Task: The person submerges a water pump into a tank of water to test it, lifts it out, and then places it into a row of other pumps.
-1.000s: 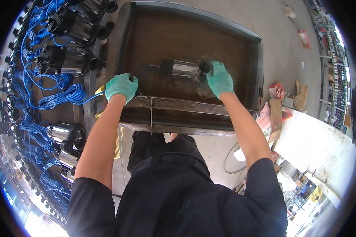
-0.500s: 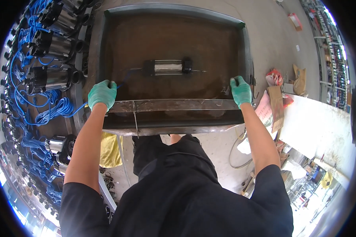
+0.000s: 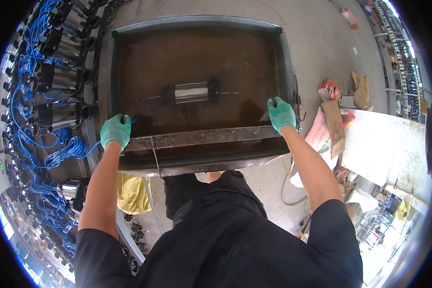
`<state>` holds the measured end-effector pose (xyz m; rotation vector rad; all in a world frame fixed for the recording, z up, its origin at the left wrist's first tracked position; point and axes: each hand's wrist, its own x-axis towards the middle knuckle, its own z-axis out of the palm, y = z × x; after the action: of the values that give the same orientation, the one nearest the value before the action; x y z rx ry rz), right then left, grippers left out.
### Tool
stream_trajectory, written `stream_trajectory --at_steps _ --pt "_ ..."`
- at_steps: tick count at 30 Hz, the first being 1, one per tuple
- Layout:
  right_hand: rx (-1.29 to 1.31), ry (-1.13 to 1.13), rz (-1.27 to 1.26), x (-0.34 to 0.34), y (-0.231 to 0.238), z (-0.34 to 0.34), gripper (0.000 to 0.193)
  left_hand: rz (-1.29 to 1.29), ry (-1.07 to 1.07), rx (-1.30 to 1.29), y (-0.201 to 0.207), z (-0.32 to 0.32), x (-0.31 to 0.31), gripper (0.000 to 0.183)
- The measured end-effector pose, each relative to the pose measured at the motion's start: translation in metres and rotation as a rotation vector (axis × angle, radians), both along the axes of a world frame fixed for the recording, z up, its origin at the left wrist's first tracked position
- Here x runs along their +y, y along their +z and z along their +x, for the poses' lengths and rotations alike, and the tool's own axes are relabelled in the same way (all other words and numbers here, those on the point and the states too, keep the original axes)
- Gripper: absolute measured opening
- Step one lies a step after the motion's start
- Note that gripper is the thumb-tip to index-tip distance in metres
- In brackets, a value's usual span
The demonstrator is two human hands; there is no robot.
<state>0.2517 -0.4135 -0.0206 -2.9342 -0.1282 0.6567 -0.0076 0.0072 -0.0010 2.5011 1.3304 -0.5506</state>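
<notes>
Looking down into a metal tank (image 3: 197,20) with murky brown water (image 3: 187,53) in it. Got a silver-and-black pump (image 3: 192,92) lying sideways inside, around the tank's middle. Got the green-gloved left hand (image 3: 115,131) at the tank's near left corner and the right hand (image 3: 282,115) by its right wall, fingers curled on both; honestly can't tell if actually gripping the edge. Also seeing blue cable (image 3: 73,148) coiled left of the tank, more pumps (image 3: 60,117) lined up on that same side, and a yellow bag (image 3: 134,196) below its near side.
</notes>
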Motion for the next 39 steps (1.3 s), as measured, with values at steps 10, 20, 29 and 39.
stream_trajectory --at_steps 10,20,29,39 --pt "0.023 0.009 -0.015 -0.003 -0.002 0.003 0.041 0.014 -0.009 -0.015 -0.001 0.002 -0.002 0.037" --pt "0.035 -0.005 -0.014 0.0 0.004 0.003 0.041 0.034 -0.016 -0.014 -0.002 0.001 -0.002 0.035" --pt "0.021 -0.032 0.072 -0.004 -0.002 0.003 0.036 0.046 -0.042 0.003 -0.009 -0.002 0.002 0.036" --pt "0.007 0.002 0.008 -0.002 0.001 0.002 0.04 0.056 -0.043 0.004 -0.008 -0.001 0.001 0.036"
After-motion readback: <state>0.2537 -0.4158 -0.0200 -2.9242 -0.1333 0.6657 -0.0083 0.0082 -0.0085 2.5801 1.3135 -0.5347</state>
